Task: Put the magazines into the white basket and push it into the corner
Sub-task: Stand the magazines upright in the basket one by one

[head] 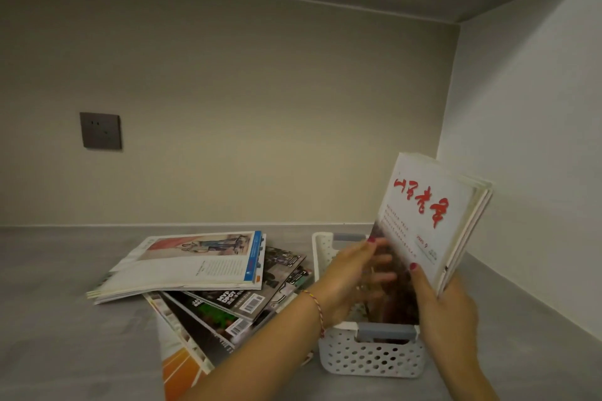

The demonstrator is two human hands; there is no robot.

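White-covered magazines with red lettering, standing upright in white perforated plastic basket at right. Clasped by right hand, steadied by left hand. Could fan open or tip basket; loose pile of magazines left on grey table.

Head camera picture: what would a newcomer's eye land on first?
The white magazine with red lettering, held upright in the right hand over the white basket near the corner. The left hand steadies it. Left of the basket lies a loose pile of magazines.
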